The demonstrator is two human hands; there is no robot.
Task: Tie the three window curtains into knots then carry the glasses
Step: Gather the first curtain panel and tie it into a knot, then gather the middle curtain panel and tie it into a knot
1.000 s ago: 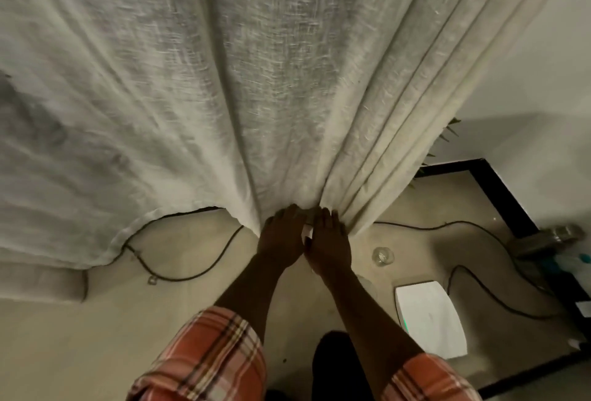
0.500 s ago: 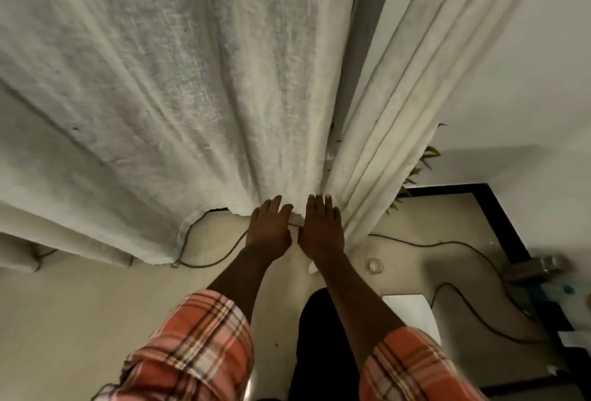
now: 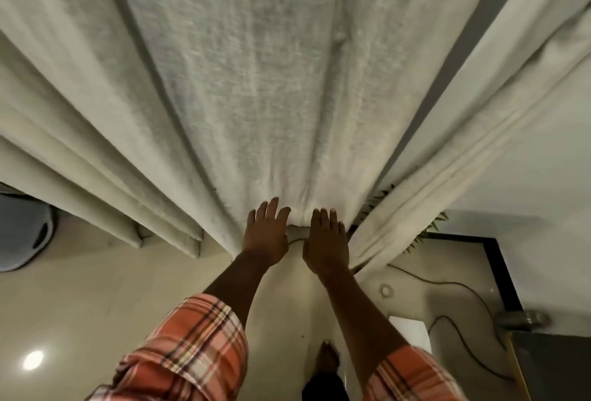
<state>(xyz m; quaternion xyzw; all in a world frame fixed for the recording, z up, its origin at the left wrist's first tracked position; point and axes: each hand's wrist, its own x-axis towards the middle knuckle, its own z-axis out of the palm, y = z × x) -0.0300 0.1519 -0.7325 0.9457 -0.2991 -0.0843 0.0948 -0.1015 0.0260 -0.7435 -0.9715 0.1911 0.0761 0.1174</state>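
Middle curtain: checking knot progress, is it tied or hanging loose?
Hanging loose: the middle curtain falls in straight folds, no knot; left hand and right hand rest open-fingered at its hem.

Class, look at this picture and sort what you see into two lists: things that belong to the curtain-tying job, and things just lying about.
Part of the job:
middle curtain
left curtain
right curtain
left hand and right hand, fingers straight at the middle curtain's hem

Just lying about:
cable on the floor
plant
white box
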